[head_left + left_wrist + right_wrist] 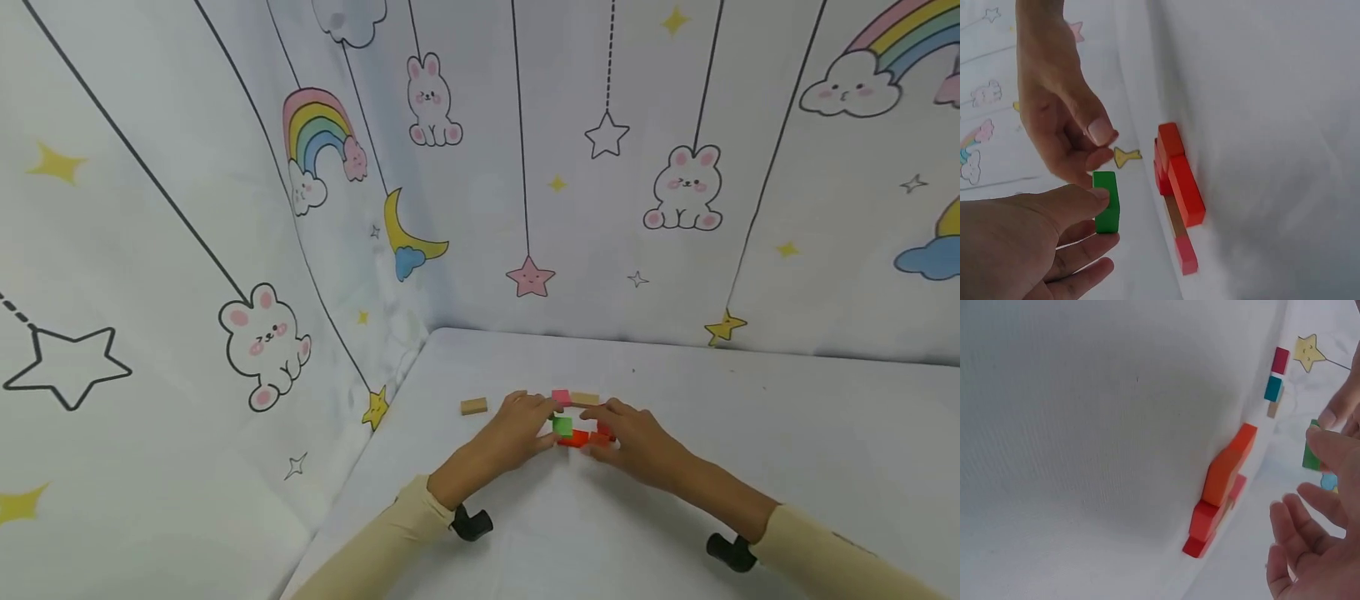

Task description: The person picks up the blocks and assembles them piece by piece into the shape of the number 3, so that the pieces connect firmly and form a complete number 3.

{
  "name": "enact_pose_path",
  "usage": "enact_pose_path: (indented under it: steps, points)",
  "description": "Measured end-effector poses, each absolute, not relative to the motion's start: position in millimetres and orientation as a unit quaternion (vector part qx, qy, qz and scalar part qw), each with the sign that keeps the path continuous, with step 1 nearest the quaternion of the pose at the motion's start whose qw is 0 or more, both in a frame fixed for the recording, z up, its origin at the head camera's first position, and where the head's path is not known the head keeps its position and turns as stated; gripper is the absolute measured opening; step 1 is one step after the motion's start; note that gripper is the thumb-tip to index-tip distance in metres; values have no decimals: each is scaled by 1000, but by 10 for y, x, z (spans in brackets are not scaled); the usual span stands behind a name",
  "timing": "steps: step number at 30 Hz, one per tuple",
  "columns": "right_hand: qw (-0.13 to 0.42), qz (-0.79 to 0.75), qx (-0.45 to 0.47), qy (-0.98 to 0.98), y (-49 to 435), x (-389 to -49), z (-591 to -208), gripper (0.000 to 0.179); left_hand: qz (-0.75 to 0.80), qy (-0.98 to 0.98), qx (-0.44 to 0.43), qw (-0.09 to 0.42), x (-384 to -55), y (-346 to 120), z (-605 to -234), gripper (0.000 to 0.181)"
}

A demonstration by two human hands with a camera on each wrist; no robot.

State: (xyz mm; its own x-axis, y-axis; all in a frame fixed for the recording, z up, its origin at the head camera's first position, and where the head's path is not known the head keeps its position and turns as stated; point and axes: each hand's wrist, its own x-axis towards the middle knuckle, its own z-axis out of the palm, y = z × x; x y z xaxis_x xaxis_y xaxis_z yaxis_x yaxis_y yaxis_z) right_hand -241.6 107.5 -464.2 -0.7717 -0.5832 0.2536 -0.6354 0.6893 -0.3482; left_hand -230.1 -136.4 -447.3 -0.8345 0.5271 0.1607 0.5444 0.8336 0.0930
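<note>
My left hand pinches a green block between thumb and fingers, held up above the table. Close to its right is my right hand, fingers loosely bent and holding nothing that I can see. Below both hands lies a ring of small blocks: red-orange ones along the near side, a pink block and a tan block along the far side. In the right wrist view, the right thumb overlaps the green block; touching cannot be told there.
A separate tan block lies left of the ring, on the white-covered table. In the right wrist view, a crimson block and a teal block show farther off. Patterned cloth walls stand behind and at left.
</note>
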Motion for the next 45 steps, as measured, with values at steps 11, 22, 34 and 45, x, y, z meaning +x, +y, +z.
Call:
enact_pose_path:
  steps: [11,22,34,45]
  points:
    - [88,206,333,-916,1222,-2276,-4679,40,-87,-941,-324,39,-2278,-974,-4552,54]
    - [21,181,256,-949,1336,-2188,-4819,31,-58,-948,-308,54,-2482,-1110,-4746,40]
    - [6,160,228,-960,1363,-2222,-4974,35,-42,-954,-294,46,-2576,-1176,-4858,33]
    - [15,148,233,-961,1377,-2207,-4944,36,-53,-954,-291,36,-2588,-1167,-4879,30]
